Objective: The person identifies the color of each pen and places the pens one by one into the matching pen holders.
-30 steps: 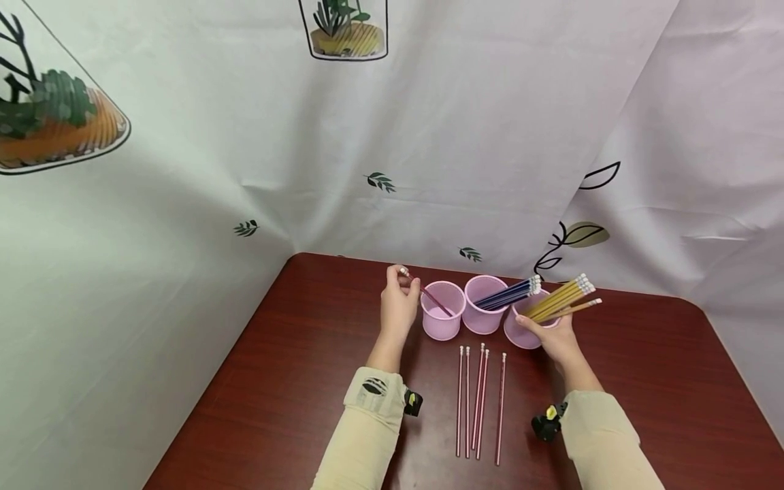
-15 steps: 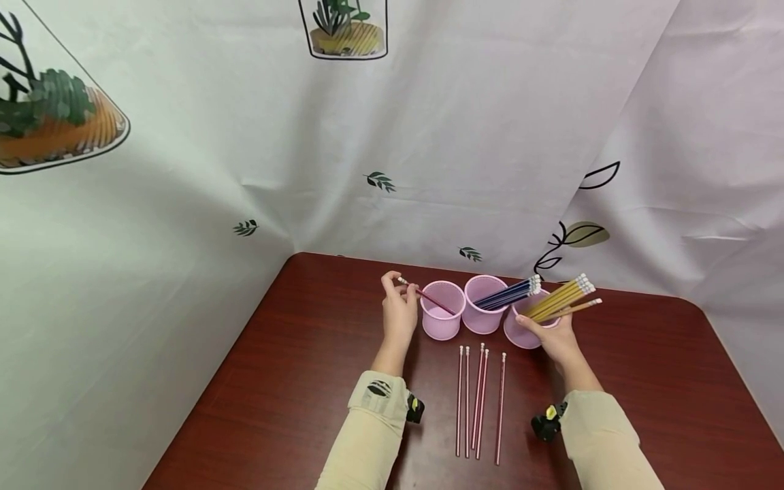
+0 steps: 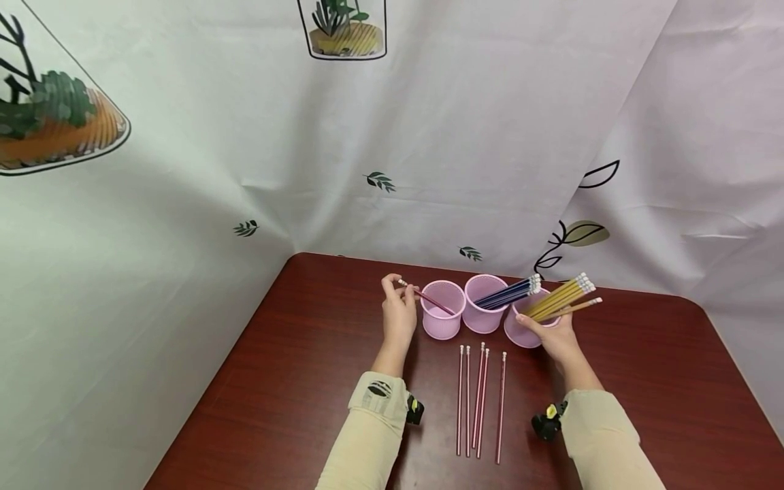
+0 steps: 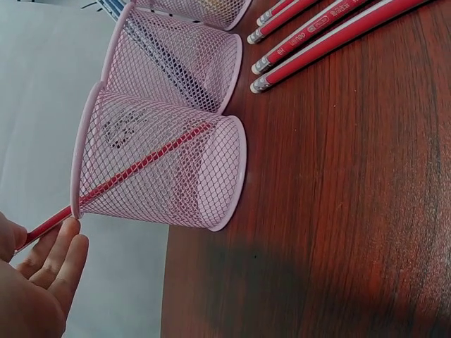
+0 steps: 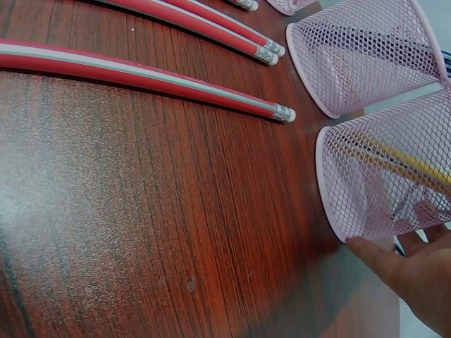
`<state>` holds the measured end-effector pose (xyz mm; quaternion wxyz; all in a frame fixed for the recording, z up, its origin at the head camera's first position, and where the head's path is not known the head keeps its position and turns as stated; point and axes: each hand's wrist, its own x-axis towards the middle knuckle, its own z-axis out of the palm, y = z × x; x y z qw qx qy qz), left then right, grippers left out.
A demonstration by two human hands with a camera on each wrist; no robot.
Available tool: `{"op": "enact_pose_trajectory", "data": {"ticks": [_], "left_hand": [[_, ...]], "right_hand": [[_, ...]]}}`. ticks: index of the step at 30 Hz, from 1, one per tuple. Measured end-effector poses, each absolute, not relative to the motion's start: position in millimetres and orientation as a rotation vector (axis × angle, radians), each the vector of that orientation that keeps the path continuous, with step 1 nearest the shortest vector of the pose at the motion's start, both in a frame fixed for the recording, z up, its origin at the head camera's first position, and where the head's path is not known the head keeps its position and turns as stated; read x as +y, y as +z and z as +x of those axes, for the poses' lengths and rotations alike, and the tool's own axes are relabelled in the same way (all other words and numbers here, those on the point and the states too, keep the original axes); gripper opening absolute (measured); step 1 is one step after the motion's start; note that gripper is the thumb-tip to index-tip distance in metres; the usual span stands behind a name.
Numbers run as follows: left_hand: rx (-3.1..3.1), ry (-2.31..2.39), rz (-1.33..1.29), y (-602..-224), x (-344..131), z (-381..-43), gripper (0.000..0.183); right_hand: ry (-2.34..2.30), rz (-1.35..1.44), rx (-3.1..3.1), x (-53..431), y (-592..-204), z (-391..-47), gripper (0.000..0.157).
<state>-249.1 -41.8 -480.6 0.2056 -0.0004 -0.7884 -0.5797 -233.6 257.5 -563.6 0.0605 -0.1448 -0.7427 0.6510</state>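
Note:
My left hand pinches a red pencil near its white eraser end. The pencil slants into the left pink mesh pencil cup; through the mesh in the left wrist view, its lower end shows inside near the cup's base. My right hand holds the right pink mesh pencil cup, its fingers partly hidden behind the mesh in the right wrist view. Yellow pencils lean out of that cup to the right. Between these two, the middle pink cup bears a bundle of dark blue pencils.
Several red pencils lie on the dark wooden table in front of the cups, erasers toward them. A white patterned cloth hangs behind the table and along its left side.
The left hand has shifted slightly, tipping the red pencil lower against the left cup's rim. It has barely moved in the last half second. The right hand and other pencils stay put.

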Motion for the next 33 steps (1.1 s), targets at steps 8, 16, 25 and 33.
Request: {"op": "enact_pose_trajectory", "data": {"ticks": [8,16,25,33], "left_hand": [[-2.215,-1.592,0.006,-481,-42,-248,0.027],[-2.291,-1.606,0.082,-481,-45,-247,0.041],[-2.462,-1.584,0.457,-492,-57,-234,0.020],[-3.080,-1.394,-0.134,-520,-38,-218,0.008]], "right_hand": [[1.961,-0.445,-2.270,258,-560,-233,0.112],[1.952,-0.431,-2.262,258,-562,-233,0.110],[1.933,-0.427,-2.324,238,-516,-211,0.103],[1.949,-0.406,-2.293,254,-549,-226,0.106]]}}
